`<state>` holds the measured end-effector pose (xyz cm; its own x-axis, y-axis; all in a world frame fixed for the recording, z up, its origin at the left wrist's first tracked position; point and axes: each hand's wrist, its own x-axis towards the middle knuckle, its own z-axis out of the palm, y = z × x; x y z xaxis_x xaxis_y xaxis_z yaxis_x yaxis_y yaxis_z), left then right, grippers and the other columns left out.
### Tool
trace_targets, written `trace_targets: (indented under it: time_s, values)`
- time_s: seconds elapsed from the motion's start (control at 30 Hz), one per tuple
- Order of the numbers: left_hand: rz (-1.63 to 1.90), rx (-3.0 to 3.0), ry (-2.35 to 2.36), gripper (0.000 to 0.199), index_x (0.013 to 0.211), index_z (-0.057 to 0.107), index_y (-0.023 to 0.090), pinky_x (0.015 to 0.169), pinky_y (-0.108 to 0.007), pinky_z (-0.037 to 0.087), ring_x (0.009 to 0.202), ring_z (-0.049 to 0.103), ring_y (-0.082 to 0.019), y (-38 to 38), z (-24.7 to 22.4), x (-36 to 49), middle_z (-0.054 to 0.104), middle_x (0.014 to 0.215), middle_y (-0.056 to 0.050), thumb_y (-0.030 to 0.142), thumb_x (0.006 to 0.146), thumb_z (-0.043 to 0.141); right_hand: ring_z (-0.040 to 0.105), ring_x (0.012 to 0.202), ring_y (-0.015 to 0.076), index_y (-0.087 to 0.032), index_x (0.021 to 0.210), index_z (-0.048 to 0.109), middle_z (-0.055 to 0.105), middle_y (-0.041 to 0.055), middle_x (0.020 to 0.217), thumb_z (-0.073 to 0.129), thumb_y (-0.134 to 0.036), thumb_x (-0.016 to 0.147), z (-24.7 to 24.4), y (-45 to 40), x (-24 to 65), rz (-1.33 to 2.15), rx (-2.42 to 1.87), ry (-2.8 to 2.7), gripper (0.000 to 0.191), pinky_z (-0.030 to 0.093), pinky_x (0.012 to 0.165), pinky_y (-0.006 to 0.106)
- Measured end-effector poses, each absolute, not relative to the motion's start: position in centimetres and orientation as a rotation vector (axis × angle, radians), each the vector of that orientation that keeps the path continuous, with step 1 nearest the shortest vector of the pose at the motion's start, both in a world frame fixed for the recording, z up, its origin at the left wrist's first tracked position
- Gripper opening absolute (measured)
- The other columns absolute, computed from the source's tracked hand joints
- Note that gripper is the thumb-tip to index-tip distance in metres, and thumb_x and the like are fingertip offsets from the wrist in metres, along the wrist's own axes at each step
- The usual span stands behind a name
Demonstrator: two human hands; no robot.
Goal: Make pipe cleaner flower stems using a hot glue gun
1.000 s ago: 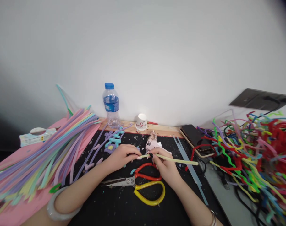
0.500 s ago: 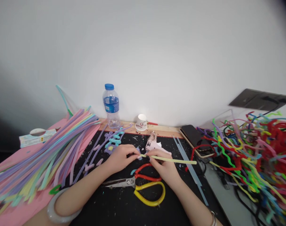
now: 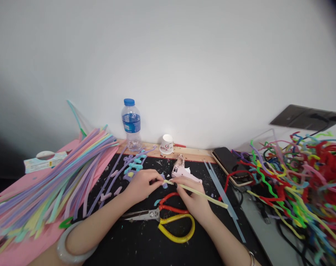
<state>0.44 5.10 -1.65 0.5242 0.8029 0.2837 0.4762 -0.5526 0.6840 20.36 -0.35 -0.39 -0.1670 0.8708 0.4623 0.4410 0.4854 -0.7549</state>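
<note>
A pale yellow fuzzy stem (image 3: 209, 198) runs between my two hands, its long end pointing right and slightly down. My left hand (image 3: 146, 184) pinches its short left end between thumb and fingertips. My right hand (image 3: 191, 194) pinches the stem just right of there. Scissors (image 3: 154, 214) with red and yellow handles lie below the hands on the black mat (image 3: 137, 244). Behind my right hand is a pale pink glue gun (image 3: 180, 168). A blue twisted stem piece (image 3: 134, 164) and a purple shape with a yellow centre (image 3: 128, 175) lie behind my left hand.
Pastel stems (image 3: 74, 166) cover pink material at the left. A bottle (image 3: 131, 123) and a white cup (image 3: 167, 144) stand by the wall. Translucent strips (image 3: 223, 195), a phone (image 3: 229, 160) and a tangle of bright stems (image 3: 301, 177) are at the right.
The free right end of the yellow stem has swung downward. Both hands remain in nearly the same place, still pinching it.
</note>
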Motion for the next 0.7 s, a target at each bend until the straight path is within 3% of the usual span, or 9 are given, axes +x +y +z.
trace_targets:
  time_s: [0.27,0.47,0.7]
  values:
    - [0.829,2.241,1.076,0.01,0.077,0.068,0.017,0.064,-0.023,0.043,0.068,0.059,-0.014,4.89,-1.43,0.48,0.067,0.074,-0.001,0.018,0.082,0.059,0.068,0.091,0.0189,-0.02,0.092,0.072,0.074,0.0056,0.093,0.054,-0.009,0.081,-0.34,-0.42,20.04,0.58,-1.103,-1.771,0.023,0.053,0.084,0.03]
    - [0.774,2.439,0.97,0.014,0.088,0.067,0.02,0.073,-0.023,0.045,0.082,0.062,-0.015,4.56,-1.42,0.36,0.068,0.087,-0.002,0.019,0.087,0.053,0.068,0.078,0.018,-0.019,0.089,0.072,0.074,0.0053,0.086,0.054,-0.011,0.082,-0.45,-0.31,20.18,0.573,-1.126,-1.776,0.022,0.055,0.075,0.029]
    - [0.68,2.604,0.9,0.018,0.089,0.067,0.02,0.073,-0.023,0.045,0.083,0.062,-0.015,4.48,-1.06,0.44,0.067,0.089,-0.003,0.02,0.09,0.049,0.068,0.07,0.0165,-0.02,0.091,0.072,0.074,0.0048,0.082,0.053,-0.014,0.084,-0.51,-0.7,20.02,0.657,-1.092,-1.823,0.022,0.056,0.067,0.027]
